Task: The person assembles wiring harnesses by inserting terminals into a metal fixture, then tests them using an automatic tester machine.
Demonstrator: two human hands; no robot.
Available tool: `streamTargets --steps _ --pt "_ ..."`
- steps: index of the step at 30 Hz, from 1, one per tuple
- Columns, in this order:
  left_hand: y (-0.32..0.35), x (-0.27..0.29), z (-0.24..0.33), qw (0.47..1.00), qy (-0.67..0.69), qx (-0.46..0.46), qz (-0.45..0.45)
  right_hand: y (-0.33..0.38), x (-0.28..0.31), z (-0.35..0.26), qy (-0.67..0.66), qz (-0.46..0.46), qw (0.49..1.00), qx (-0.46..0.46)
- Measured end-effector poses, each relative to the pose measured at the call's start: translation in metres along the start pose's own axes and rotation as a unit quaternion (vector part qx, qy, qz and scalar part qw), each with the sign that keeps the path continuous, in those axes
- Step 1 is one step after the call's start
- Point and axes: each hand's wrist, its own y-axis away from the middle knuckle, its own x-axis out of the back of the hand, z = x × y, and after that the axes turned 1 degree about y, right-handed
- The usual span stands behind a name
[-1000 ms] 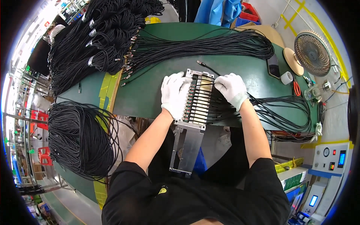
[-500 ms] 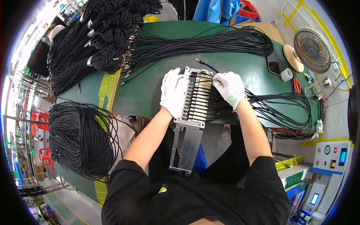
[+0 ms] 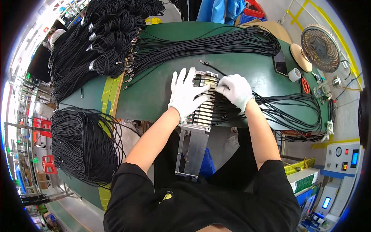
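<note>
A long metal fixture lies across the near edge of the green table, its upper part a comb of slots with black cable ends seated in them. My left hand, in a white glove, rests flat on the slotted part with fingers spread. My right hand, also gloved, presses on the black cables where they enter the fixture from the right; whether it pinches one cable I cannot tell. One loose cable end lies just beyond the fixture.
Bundles of black cables stretch across the far table, with tied bundles at the far left. A big cable coil hangs lower left. A fan, tape roll, phone and red scissors sit right.
My left hand has flattened on the fixture with fingers spread wider. My right hand shifted slightly left along the cables. The fixture has stayed in place.
</note>
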Motion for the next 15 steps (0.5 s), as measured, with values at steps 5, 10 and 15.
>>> streamTargets --steps 5,10,15 --pt "-0.002 -0.006 -0.003 1.000 0.020 -0.005 0.021 -0.007 -0.005 0.009 0.067 0.044 0.997 -0.014" --pt "0.004 -0.011 -0.011 0.966 0.134 0.118 0.189 -0.007 -0.008 0.021 0.030 0.090 0.995 0.000" --pt "0.004 -0.012 -0.013 0.952 0.186 0.133 0.204 -0.006 0.001 0.025 -0.082 0.052 0.993 0.062"
